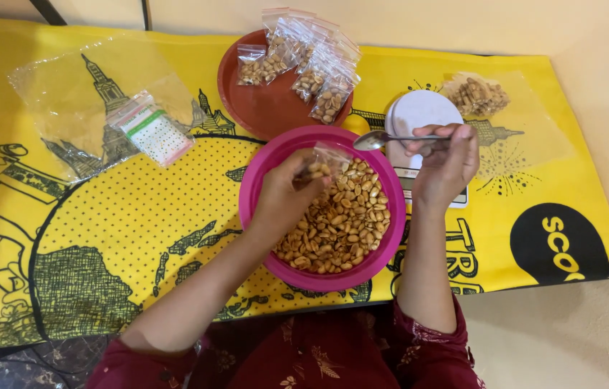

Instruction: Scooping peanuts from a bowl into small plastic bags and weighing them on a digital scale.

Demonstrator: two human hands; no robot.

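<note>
Clear pouch (327, 160) in left hand (284, 196) grip

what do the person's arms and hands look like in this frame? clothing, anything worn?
Both forearms are bare, and the left hand and right hand wear no gloves. I see no rings, bangles or watch, though small items would be hard to tell at this size. Both sleeves are dark maroon fabric with a small lighter floral print, pushed up near the elbows. The same cloth covers the lap.
</note>
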